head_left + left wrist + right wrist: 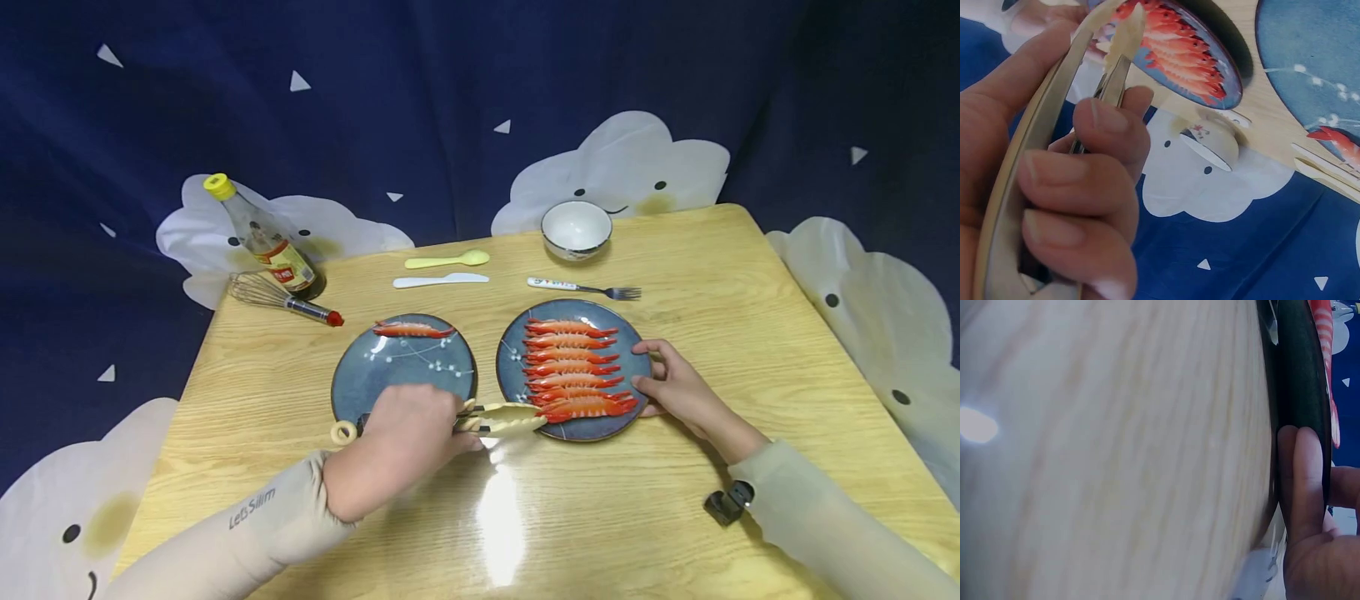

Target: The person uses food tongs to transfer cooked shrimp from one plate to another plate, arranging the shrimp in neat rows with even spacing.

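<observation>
My left hand grips cream-tipped tongs, its fingers curled round both arms in the left wrist view. The tong tips meet the tail end of the nearest shrimp on the right blue plate. Several more red-orange shrimp lie in a row behind it on that plate. My right hand pinches the plate's right rim, thumb over the top and fingers against the underside. A single shrimp lies near the far edge of the left blue plate, which is partly hidden behind my left hand.
Behind the plates lie a fork, a white knife and a yellow spoon. A white bowl stands at the back edge. To the left are a yellow-capped bottle and a whisk.
</observation>
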Action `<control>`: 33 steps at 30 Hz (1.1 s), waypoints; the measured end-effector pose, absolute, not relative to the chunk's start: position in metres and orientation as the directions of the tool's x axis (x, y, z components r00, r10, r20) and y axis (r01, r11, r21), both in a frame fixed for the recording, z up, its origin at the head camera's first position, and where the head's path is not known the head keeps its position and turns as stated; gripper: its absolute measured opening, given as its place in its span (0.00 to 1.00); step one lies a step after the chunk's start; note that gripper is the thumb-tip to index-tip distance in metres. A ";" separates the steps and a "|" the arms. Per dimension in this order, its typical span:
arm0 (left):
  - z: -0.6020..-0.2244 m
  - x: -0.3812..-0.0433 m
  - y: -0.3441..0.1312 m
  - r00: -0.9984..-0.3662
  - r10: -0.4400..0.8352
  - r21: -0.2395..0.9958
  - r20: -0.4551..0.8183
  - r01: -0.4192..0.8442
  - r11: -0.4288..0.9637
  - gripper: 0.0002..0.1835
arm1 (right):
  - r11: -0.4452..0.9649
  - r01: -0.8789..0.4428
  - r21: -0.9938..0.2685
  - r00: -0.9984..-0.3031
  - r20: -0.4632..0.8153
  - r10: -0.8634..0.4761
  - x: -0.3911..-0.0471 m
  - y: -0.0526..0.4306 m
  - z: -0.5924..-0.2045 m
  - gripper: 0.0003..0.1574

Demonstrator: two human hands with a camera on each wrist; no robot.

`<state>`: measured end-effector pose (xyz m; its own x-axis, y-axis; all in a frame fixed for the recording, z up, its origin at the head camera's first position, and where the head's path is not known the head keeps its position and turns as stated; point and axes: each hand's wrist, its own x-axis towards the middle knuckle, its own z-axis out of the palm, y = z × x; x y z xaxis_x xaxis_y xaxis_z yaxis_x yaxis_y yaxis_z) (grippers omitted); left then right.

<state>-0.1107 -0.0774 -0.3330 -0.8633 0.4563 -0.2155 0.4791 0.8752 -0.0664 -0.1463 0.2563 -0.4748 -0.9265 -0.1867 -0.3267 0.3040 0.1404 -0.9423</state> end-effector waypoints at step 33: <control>-0.337 -0.106 -0.065 -0.897 0.388 -0.145 -0.213 0.422 0.895 0.24 | 0.143 0.298 -0.944 -0.927 -0.322 -0.193 -0.147 0.257 -0.477 0.28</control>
